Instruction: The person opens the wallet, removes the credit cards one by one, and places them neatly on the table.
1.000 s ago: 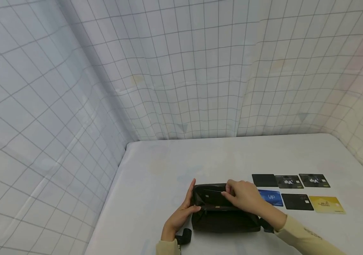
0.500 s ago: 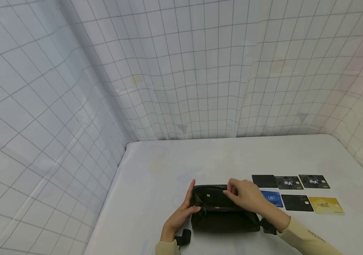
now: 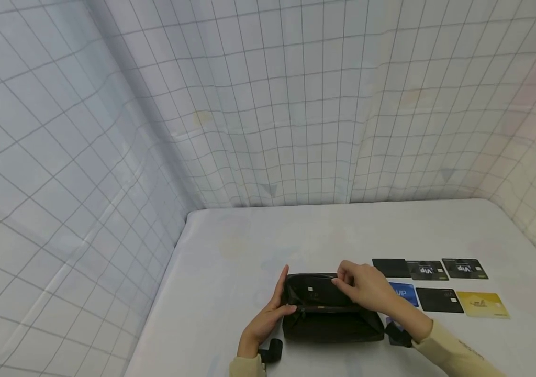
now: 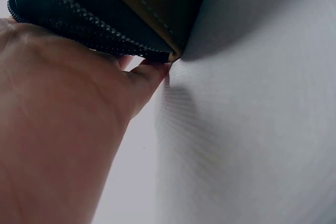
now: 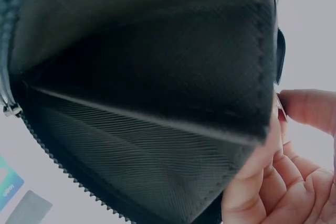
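An unzipped black wallet [image 3: 334, 327] lies on the white table with its mouth spread, showing dark inner compartments. At its left end my left hand [image 3: 264, 319] holds it, thumb on the near edge and fingers along the far side; the left wrist view shows the hand against a zipped corner of the wallet [image 4: 136, 3]. Inside the mouth is a black VIP card [image 3: 322, 294] with a small chip. My right hand [image 3: 367, 287] pinches this card's right part at the wallet's far right corner. In the right wrist view, thumb and fingers [image 5: 310, 109] meet at a thin edge beside the wallet.
Right of the wallet lie several cards in rows: a plain black card [image 3: 390, 267], two dark VIP cards, a blue card [image 3: 404, 293], a black card [image 3: 439, 300] and a yellow card [image 3: 482, 304]. Another card is partly hidden under the right wrist. Grid-patterned white curtains surround the table.
My right hand has shifted slightly right and away, and the black card has slid with it, so that its chip and VIP lettering show more. The left hand has stayed in place.
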{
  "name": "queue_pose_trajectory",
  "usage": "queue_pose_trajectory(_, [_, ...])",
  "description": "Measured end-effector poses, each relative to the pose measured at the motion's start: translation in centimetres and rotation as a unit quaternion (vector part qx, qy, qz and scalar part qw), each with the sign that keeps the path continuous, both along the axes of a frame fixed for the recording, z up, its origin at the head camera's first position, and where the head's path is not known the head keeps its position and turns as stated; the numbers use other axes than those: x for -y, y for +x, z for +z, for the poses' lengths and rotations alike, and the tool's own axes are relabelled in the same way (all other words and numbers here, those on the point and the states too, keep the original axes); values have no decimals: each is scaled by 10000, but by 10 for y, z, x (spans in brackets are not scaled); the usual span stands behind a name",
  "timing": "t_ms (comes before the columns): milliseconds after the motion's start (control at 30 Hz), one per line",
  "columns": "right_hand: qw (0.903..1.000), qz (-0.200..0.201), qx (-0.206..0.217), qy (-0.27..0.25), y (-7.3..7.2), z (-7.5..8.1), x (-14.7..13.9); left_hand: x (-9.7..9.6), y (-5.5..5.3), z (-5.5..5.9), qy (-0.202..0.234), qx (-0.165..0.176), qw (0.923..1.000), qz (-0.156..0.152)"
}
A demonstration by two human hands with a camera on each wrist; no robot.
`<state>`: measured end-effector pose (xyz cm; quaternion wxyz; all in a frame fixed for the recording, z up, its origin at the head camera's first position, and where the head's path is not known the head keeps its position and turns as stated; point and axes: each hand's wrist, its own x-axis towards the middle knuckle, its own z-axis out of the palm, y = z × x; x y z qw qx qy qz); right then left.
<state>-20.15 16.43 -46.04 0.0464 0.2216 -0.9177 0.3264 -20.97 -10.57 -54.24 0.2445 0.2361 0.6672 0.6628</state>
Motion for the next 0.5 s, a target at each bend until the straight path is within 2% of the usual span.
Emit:
queue_pose_trajectory(300, [9965,284,530,-580,0,6,-10,0,-1,1,32,-36,10000,7])
queue_pose_trajectory(500, [9917,294,928,-838,0,7,-23,0,0,2,32,-6,10000,-13])
